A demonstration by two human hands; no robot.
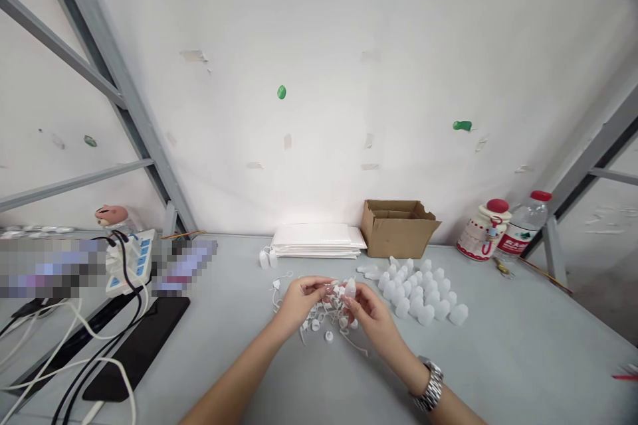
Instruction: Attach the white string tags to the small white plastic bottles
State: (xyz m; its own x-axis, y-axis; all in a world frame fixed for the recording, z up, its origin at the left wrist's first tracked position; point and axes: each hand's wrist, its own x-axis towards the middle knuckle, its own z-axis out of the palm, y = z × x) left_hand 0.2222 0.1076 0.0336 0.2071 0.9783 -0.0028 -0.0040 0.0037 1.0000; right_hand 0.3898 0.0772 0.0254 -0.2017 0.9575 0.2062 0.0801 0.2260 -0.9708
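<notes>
The right hand clamps its fingers on a small translucent bottle, above white corded caps. The left hand pinches a white part (outline obscured by fingertips) beside it.

A tape-marked white wall rises behind a grey table.

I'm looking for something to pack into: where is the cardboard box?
In the head view, the cardboard box stands at the table's back edge, right of centre, beside the white stack and behind the white plastic pieces.
</notes>
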